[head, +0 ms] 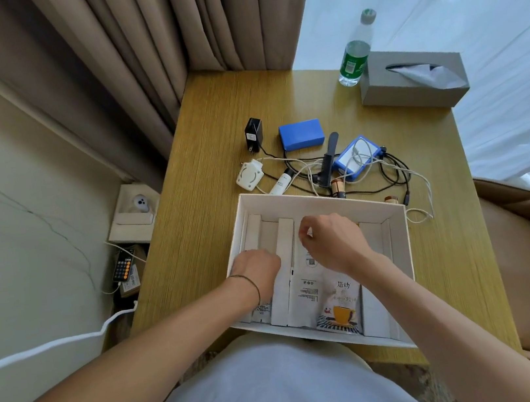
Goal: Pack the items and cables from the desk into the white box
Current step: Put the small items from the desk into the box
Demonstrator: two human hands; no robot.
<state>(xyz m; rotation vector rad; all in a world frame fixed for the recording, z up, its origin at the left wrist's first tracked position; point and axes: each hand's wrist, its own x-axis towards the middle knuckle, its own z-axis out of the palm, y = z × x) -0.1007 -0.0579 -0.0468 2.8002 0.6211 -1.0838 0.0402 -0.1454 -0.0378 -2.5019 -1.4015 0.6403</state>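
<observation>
1. I've got both hands inside the white box [401, 249], which sits on the near edge of the desk [211, 174], right in front of me.
2. My left hand [256, 267] is curled down into the left compartment. I can't tell if it's actually gripping anything; the fingers are hidden.
3. My right hand [331, 242] is over the middle section, fingertips pinched on a small white thing, too tiny to make out.
4. A coffee sachet [339, 306] with a yellow cup on it lies in the box under my right wrist, next to some white packets [304, 289].
5. Still out on the desk, just past the box's far wall: a tangle of cables [389, 168], a white round charger [249, 175], a black plug adapter [253, 133], a blue block [301, 134], a black comb [329, 160], a blue case [357, 157] and a battery [338, 187] touching the box edge.
6. Further back there's a water bottle [355, 53] just beside a grey tissue box [410, 79], well clear of everything.
</observation>
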